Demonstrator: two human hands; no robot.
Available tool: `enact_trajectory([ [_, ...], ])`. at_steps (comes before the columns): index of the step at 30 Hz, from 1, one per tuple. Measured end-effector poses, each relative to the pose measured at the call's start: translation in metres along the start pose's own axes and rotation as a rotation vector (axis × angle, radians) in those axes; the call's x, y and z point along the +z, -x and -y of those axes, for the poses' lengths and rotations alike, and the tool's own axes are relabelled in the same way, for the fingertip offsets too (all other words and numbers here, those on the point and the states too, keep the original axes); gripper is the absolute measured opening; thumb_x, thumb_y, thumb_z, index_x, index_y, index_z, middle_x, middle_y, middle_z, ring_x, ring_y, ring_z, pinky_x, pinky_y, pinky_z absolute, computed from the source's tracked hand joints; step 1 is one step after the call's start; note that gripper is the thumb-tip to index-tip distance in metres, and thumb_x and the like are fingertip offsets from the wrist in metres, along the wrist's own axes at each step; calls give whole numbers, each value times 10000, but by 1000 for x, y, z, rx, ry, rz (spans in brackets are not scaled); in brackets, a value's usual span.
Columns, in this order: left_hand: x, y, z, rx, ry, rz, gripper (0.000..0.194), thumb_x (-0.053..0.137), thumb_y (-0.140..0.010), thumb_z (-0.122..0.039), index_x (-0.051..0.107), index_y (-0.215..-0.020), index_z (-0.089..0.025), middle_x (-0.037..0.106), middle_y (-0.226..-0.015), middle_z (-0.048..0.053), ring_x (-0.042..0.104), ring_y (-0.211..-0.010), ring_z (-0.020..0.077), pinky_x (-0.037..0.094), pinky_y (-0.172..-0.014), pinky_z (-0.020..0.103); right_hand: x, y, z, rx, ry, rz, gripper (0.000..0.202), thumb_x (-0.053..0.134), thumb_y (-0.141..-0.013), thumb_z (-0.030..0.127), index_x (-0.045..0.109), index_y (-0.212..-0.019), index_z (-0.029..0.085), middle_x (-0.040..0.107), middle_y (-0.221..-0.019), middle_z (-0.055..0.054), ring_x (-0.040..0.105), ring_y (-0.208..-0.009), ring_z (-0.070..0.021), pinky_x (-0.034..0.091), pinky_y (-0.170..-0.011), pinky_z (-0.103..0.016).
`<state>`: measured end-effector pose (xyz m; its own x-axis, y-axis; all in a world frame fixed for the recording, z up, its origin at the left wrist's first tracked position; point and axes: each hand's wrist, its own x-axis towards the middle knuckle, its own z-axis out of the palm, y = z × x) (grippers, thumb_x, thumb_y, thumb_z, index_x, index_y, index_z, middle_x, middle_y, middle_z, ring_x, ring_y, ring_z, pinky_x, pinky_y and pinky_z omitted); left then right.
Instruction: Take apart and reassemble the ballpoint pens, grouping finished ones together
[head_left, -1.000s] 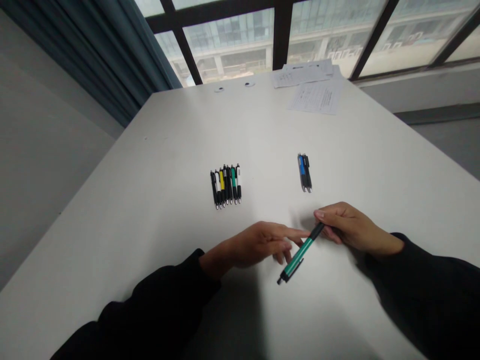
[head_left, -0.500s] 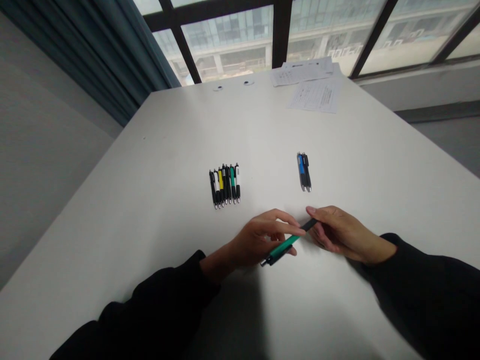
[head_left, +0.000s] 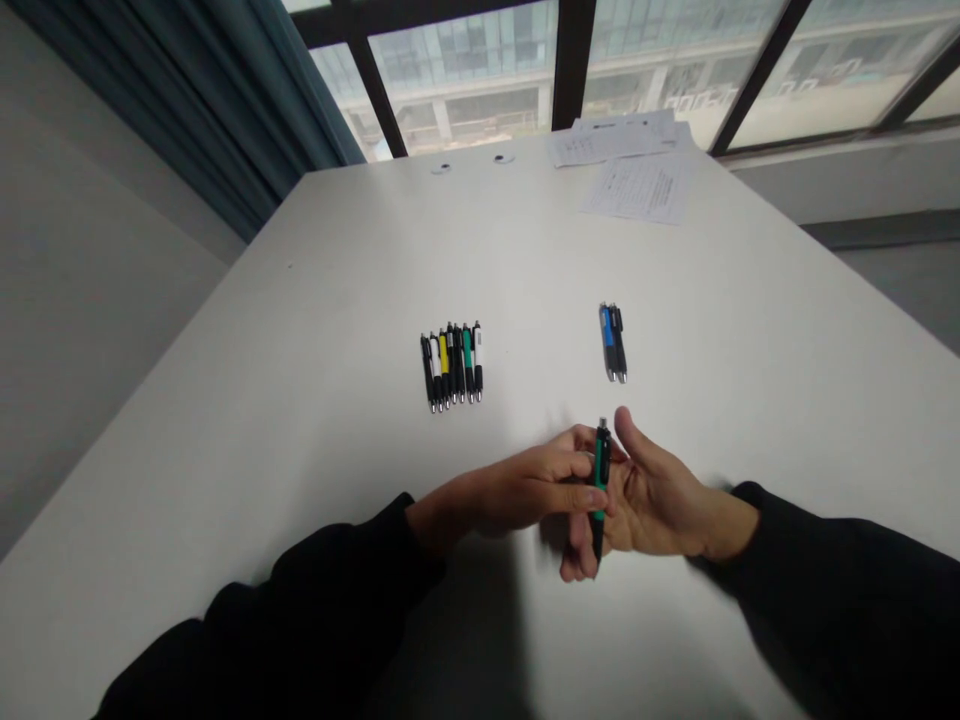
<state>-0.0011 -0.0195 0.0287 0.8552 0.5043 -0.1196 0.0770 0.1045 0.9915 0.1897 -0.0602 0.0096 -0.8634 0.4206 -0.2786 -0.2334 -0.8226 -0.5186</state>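
Observation:
Between my two hands a green and black pen (head_left: 602, 470) stands nearly upright in view, its clicker end pointing away from me. The fingers of my left hand (head_left: 536, 485) pinch it from the left. My right hand (head_left: 652, 495) is behind and to the right of the pen, palm turned up, thumb raised and fingers spread under it. Farther off lies a row of several pens (head_left: 453, 365), black, white, yellow and green. To the right, a blue and black pen (head_left: 608, 342) rests beside a black pen (head_left: 618, 345).
Printed sheets (head_left: 637, 185) lie at the far edge of the white table (head_left: 360, 260), by the window. Two small round marks or objects (head_left: 504, 159) are near that edge. A blue-grey curtain (head_left: 285, 90) hangs at the far left.
The green pen has turned from slanting to nearly upright, its clicker now at the far end. My left hand has moved right; my right hand has let go and opened its palm.

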Motion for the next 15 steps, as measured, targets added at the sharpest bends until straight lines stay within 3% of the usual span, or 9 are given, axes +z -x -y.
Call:
enact_trajectory([
  [2, 2, 0, 2, -88, 65, 45, 318, 625, -945, -447, 636, -868, -138, 652, -991, 127, 666, -924, 205, 566, -806, 319, -1, -1, 0, 20, -21, -17, 1032, 79, -781, 972, 663, -904, 131, 728, -745, -153, 747, -902, -324, 515, -893, -457],
  [4, 5, -1, 5, -189, 154, 109, 328, 551, -977, -476, 564, -911, -155, 658, -770, 75, 630, -615, 152, 518, -562, 268, -2, -1, 1, 40, -42, -30, 1000, 115, -806, 955, 668, -887, 126, 729, -722, -158, 745, -907, -327, 509, -904, -449],
  [6, 8, -2, 6, -239, 196, 151, 325, 481, -1005, -478, 507, -896, -172, 628, -619, 35, 555, -455, 131, 447, -463, 251, -3, 0, 2, 48, -72, -43, 938, 159, -848, 910, 674, -860, 126, 733, -708, -157, 749, -877, -322, 511, -901, -442],
  [10, 9, -4, 2, -222, 99, 153, 271, 457, -1022, -385, 507, -859, -175, 618, -562, 16, 574, -483, 126, 466, -547, 262, -3, 0, 5, 33, -145, -55, 811, 229, -912, 784, 683, -813, 119, 756, -745, -152, 762, -778, -299, 529, -865, -425],
  [15, 5, -5, -1, -149, 2, 97, 294, 490, -1025, -372, 563, -828, -167, 624, -621, 17, 639, -681, 153, 509, -781, 317, -2, 0, 7, 36, -204, -61, 858, 190, -928, 785, 698, -855, 98, 770, -780, -165, 775, -772, -296, 542, -864, -423],
])
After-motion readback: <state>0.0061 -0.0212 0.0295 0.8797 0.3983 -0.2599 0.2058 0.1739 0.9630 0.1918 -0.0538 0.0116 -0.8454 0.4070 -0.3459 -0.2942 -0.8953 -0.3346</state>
